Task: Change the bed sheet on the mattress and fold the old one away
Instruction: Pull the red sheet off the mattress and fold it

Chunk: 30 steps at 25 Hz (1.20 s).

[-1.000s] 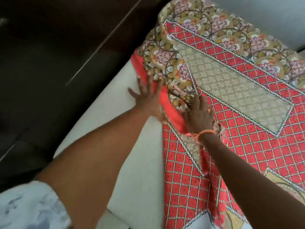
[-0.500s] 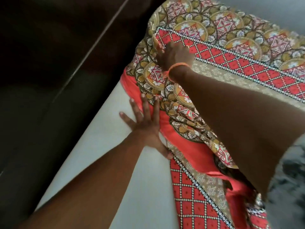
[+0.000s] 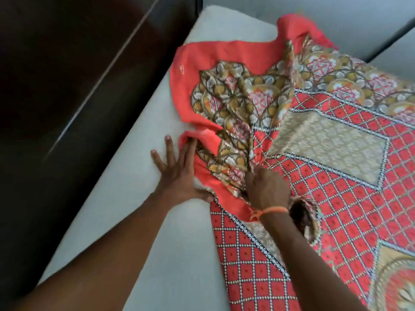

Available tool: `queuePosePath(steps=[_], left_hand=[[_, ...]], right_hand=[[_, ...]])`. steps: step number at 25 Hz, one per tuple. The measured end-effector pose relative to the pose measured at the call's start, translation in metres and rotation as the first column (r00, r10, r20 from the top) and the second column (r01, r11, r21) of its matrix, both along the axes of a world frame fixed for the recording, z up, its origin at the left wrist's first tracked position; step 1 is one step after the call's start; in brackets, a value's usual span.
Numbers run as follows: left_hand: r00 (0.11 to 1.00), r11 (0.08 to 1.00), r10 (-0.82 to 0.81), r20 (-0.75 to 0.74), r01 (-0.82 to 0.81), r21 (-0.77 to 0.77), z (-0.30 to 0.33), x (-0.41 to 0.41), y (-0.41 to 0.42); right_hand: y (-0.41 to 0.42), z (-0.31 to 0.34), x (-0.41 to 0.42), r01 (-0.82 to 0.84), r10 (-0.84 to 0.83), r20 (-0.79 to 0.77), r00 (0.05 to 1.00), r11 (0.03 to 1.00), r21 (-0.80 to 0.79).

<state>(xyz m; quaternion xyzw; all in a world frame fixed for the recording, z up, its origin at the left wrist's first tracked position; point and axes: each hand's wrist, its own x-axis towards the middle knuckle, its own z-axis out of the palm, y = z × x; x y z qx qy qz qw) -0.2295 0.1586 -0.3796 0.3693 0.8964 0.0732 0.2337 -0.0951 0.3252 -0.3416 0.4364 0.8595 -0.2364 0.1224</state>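
Note:
A red, gold and beige patterned bed sheet covers the right part of a pale bare mattress. Its corner with the plain orange-red border is pulled back and bunched, baring the mattress's far corner. My left hand lies flat with spread fingers on the mattress, its fingers touching the sheet's folded edge. My right hand, an orange thread round its wrist, grips a gathered bunch of the sheet's border.
A dark wooden headboard or bed frame runs along the mattress's left side. Grey floor or wall shows beyond the far end. A patterned fold of fabric sits by my right wrist.
My right hand has come back from the sheet's far corner and now clutches bunched fabric near my left hand. The far corner of the sheet has been drawn off the mattress.

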Motion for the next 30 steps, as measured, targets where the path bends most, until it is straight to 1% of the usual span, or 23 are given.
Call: queuePosePath(steps=[1,3,5,7,9,10,11,12,13,14,15,16,17,18,19,20,21,22,23,24,25,28,30], left_hand=[[0.999,0.998,-0.018,-0.047,0.021,0.055,0.005,0.014,-0.002],[0.987,0.977,-0.103,-0.124,0.124,0.172,0.017,0.051,-0.006],[0.981,0.941,-0.186,-0.044,0.191,0.281,0.031,0.098,-0.012],[0.954,0.941,-0.287,0.085,0.265,0.208,0.049,0.147,-0.015],[0.937,0.955,-0.289,0.195,0.269,0.125,0.061,0.191,-0.018],[0.923,0.971,-0.236,0.304,0.208,0.122,0.071,0.210,-0.020],[0.902,0.985,-0.157,0.403,0.114,0.129,0.081,0.225,-0.019],[0.876,0.989,-0.087,0.475,0.018,0.147,0.086,0.239,-0.019],[0.851,0.990,-0.014,0.525,-0.060,0.124,0.094,0.253,-0.016],[0.830,0.985,0.052,0.556,-0.136,0.111,0.096,0.264,-0.015],[0.819,0.966,0.141,0.556,-0.237,0.105,0.098,0.275,-0.014],[0.819,0.927,0.245,0.519,-0.355,0.122,0.092,0.283,-0.014],[0.814,0.877,0.384,0.436,-0.469,0.104,0.089,0.291,-0.016],[0.787,0.821,0.506,0.353,-0.565,0.082,0.088,0.296,-0.018],[0.748,0.772,0.596,0.294,-0.634,0.046,0.084,0.300,-0.020],[0.725,0.754,0.626,0.288,-0.657,0.016,0.079,0.302,-0.024],[0.641,0.709,0.646,0.414,-0.705,-0.014,0.080,0.306,-0.025],[0.500,0.632,0.650,0.572,-0.774,-0.042,0.085,0.308,-0.023],[0.325,0.549,0.650,0.687,-0.826,-0.128,0.099,0.311,-0.020],[0.178,0.475,0.640,0.748,-0.857,-0.202,0.111,0.315,-0.017],[0.109,0.447,0.622,0.775,-0.862,-0.238,0.125,0.320,-0.012],[0.015,0.427,0.511,0.859,-0.872,-0.239,0.177,0.342,0.007],[-0.016,0.452,0.467,0.884,-0.855,-0.254,0.223,0.358,0.019]], right_hand=[[-0.013,0.000,0.028,-0.010,0.010,0.007,1.000,1.000,0.021],[-0.042,0.020,0.076,-0.098,0.090,0.105,0.990,0.992,0.083],[-0.060,0.027,0.124,-0.138,0.117,0.144,0.983,0.979,0.152],[-0.078,0.026,0.189,-0.031,0.016,0.156,0.988,0.995,0.097],[-0.079,0.039,0.241,0.130,-0.132,0.135,0.982,0.991,0.026],[-0.079,0.054,0.257,0.239,-0.236,0.073,0.969,0.970,-0.037],[-0.075,0.067,0.269,0.406,-0.404,0.041,0.914,0.902,-0.149],[-0.071,0.068,0.284,0.516,-0.533,0.010,0.846,0.814,-0.266],[-0.069,0.064,0.292,0.512,-0.570,-0.062,0.819,0.776,-0.368],[-0.069,0.067,0.300,0.521,-0.582,-0.106,0.806,0.783,-0.338],[-0.068,0.070,0.310,0.544,-0.645,-0.098,0.758,0.707,-0.452],[-0.064,0.065,0.304,0.657,-0.757,0.059,0.650,0.522,-0.544],[-0.065,0.064,0.306,0.614,-0.699,0.048,0.714,0.591,-0.523],[-0.068,0.064,0.301,0.560,-0.622,0.101,0.777,0.609,-0.562],[-0.067,0.058,0.292,0.540,-0.664,0.046,0.746,0.564,-0.625],[-0.068,0.057,0.286,0.564,-0.718,0.016,0.695,0.531,-0.633],[-0.069,0.059,0.283,0.555,-0.758,0.009,0.652,0.469,-0.687],[-0.069,0.063,0.283,0.558,-0.786,0.009,0.618,0.430,-0.710],[-0.069,0.072,0.282,0.574,-0.791,0.011,0.611,0.434,-0.695],[-0.070,0.078,0.285,0.592,-0.787,-0.010,0.617,0.472,-0.653],[-0.067,0.089,0.288,0.593,-0.764,-0.048,0.644,0.538,-0.599],[-0.054,0.158,0.320,0.617,-0.742,-0.161,0.651,0.640,-0.457],[-0.049,0.209,0.353,0.579,-0.645,-0.209,0.735,0.758,-0.302]])
